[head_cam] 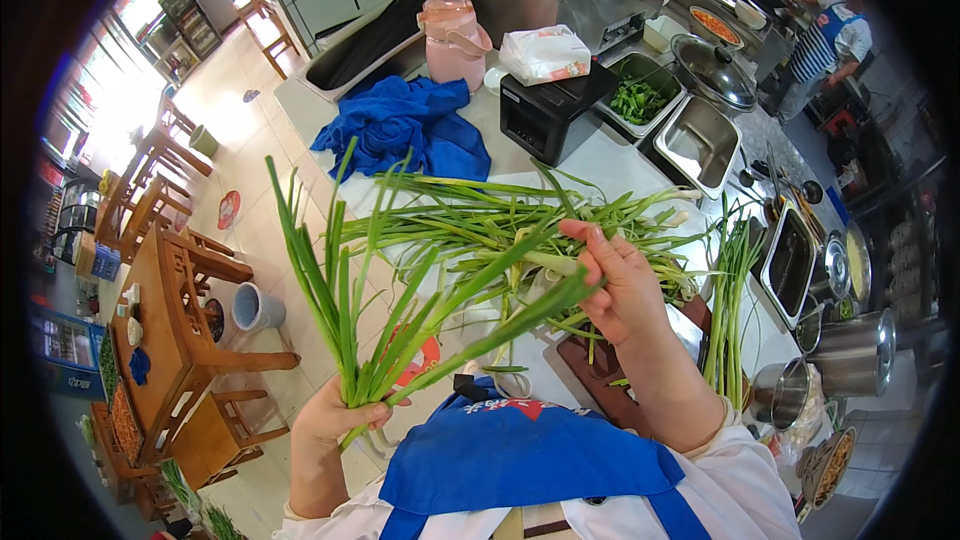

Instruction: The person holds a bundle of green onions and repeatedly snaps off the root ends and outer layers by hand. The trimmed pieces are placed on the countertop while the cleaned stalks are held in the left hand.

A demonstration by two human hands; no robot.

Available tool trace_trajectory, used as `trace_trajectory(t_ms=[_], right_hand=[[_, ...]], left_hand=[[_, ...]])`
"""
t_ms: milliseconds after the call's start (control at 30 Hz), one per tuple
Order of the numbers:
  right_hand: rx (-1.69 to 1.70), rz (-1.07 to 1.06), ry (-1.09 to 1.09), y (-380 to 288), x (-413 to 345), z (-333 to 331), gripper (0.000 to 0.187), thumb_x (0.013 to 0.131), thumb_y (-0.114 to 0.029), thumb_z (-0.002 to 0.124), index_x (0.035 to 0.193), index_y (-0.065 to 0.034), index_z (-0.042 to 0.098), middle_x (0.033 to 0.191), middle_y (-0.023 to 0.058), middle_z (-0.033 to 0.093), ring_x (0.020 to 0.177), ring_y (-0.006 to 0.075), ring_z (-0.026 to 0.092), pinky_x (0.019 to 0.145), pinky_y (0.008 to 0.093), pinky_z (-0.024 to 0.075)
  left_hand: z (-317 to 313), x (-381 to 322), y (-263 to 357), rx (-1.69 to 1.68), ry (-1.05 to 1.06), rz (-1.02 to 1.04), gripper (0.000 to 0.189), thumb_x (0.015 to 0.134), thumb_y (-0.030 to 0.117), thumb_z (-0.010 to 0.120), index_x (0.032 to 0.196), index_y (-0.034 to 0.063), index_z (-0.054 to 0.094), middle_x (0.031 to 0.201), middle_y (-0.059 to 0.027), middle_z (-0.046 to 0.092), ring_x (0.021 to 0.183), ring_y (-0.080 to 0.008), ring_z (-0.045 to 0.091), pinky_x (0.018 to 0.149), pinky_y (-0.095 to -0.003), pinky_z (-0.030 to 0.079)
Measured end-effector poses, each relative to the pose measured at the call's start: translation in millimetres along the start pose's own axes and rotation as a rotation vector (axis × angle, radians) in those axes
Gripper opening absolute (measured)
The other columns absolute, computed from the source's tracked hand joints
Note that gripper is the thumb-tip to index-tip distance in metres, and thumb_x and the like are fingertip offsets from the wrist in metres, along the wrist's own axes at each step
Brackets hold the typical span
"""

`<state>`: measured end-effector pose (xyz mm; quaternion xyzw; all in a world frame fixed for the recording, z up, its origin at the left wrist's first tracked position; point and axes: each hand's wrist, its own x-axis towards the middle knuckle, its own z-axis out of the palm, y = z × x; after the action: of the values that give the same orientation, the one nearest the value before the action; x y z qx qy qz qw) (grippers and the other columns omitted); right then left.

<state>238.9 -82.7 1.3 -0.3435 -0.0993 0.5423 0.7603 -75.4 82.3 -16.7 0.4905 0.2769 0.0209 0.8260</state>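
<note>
My left hand (349, 409) is closed around the stalks of a bunch of green onions (352, 330), whose leaves fan upward and to the right. At the right, my right hand (616, 277) has its fingers curled at the tips of the long leaves reaching over from that bunch; thumb and forefinger are near each other. Behind both hands a loose pile of green onions (465, 225) lies across the white counter. Another bundle of green onions (727, 307) lies to the right of my right forearm. A brown cutting board (600, 390) is partly hidden under that forearm.
Behind the pile are a blue cloth (409, 127), a pink thermos jug (454, 45), a black device (551, 112) and a steel pan of chopped greens (637, 97). An unfilled steel pan (701, 142) stands beside it. A co-worker in a striped apron (821, 45) stands far right. Wooden tables are left.
</note>
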Motion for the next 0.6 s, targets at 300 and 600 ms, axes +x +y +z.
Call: trace_trajectory(t_ms=[300,600], right_hand=[[-0.551,-0.065,0.154,-10.5,-19.4,1.0,0.03,0.09,-0.018,0.049,0.117,-0.0038,0.053,0.081,0.0015,0.056,0.055,0.006,0.048,0.05,0.0192,0.0406],[-0.232,-0.177,0.06,-8.1,-32.5,5.0,0.026,0.091,-0.012,0.044,0.114,-0.0025,0.053,0.057,-0.0053,0.036,0.045,0.0031,0.031,0.04,0.0174,0.0257]], left_hand=[[-24.8,-8.5,22.9,0.177,-0.137,-0.005,0.026,0.077,0.0,0.061,0.102,-0.0043,0.053,0.086,-0.012,0.061,0.072,-0.0154,0.058,0.063,-0.028,0.047],[-32.4,-7.0,17.7,0.426,-0.121,-0.031,0.019,0.078,0.001,0.063,0.096,-0.0026,0.057,0.082,-0.0066,0.062,0.071,-0.0121,0.059,0.062,-0.026,0.048]])
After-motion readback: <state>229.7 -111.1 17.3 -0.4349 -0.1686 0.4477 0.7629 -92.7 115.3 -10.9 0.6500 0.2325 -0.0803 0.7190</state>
